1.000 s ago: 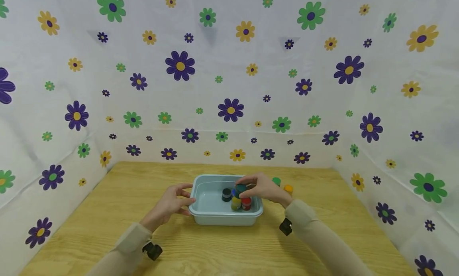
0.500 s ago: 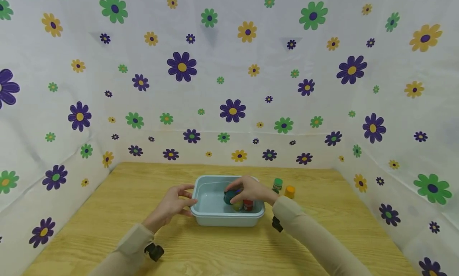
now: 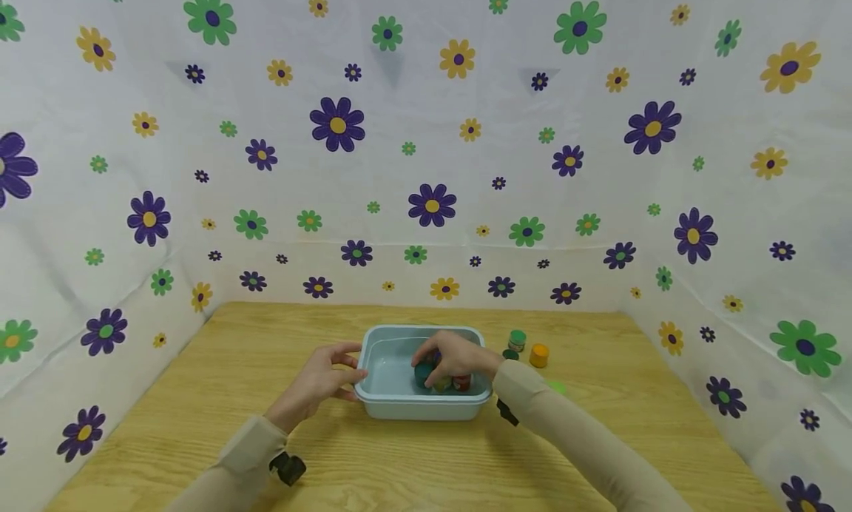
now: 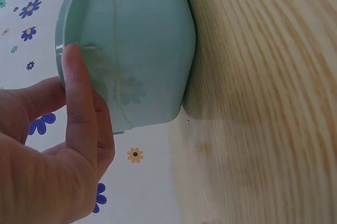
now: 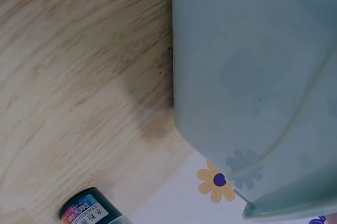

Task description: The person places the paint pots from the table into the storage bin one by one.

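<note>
A pale blue plastic basin [image 3: 426,399] stands on the wooden table. My left hand [image 3: 319,381] grips its left rim, with the thumb and fingers pinching the rim [image 4: 61,50] in the left wrist view. Inside the basin, my right hand [image 3: 454,354] holds a teal gouache paint jar [image 3: 422,374] between thumb and fingers, low among the other jars. A red jar [image 3: 461,383] and a yellow jar [image 3: 442,385] show partly beneath that hand. Other jars there are mostly hidden by it. In the right wrist view the basin wall [image 5: 247,77] blocks the jars inside.
Right of the basin stand a green-lidded jar [image 3: 517,339], an orange jar [image 3: 539,355] and a dark green jar [image 3: 510,354], whose gouache label shows in the right wrist view. Something light green [image 3: 556,386] peeks out behind the right sleeve. A flowered cloth [image 3: 426,157] surrounds the table.
The right hand has carried the teal jar leftward and down into the basin, beside the others. The black jar seen earlier is now hidden. My left hand keeps its grip on the rim.
</note>
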The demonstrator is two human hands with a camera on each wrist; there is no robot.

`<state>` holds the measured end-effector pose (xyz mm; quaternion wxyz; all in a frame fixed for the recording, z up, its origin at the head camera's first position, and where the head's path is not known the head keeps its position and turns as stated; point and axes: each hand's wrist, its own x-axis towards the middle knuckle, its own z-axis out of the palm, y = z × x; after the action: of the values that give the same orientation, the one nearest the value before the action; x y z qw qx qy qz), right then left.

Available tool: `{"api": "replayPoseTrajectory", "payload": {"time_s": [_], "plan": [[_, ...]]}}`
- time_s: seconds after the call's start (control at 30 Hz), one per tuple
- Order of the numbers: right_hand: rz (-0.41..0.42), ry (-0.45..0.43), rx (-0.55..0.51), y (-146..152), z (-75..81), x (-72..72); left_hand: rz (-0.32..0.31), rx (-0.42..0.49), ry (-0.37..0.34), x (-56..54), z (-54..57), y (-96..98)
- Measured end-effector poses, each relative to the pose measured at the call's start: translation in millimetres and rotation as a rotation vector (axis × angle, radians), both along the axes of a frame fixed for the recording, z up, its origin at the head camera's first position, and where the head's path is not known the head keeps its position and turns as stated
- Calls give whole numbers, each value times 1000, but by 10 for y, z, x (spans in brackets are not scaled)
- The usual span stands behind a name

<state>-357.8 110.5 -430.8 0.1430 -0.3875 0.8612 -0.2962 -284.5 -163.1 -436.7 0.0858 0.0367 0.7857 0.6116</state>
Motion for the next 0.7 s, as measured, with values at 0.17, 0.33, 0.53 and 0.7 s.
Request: {"api": "replayPoseTrajectory", "payload": {"time_s": [0.17, 0.33, 0.53, 0.7], "plan": [[-15, 14, 30, 3, -7, 6, -3, 11, 9, -17, -23, 14], [-7, 17, 36, -7, -15, -12, -3, 2, 15, -25, -41, 8], [-2, 20, 51, -21, -27, -30, -8, 0, 16, -26, -51, -3], [7, 20, 62, -29, -28, -34, 2, 9, 5, -19, -40, 6]]}}
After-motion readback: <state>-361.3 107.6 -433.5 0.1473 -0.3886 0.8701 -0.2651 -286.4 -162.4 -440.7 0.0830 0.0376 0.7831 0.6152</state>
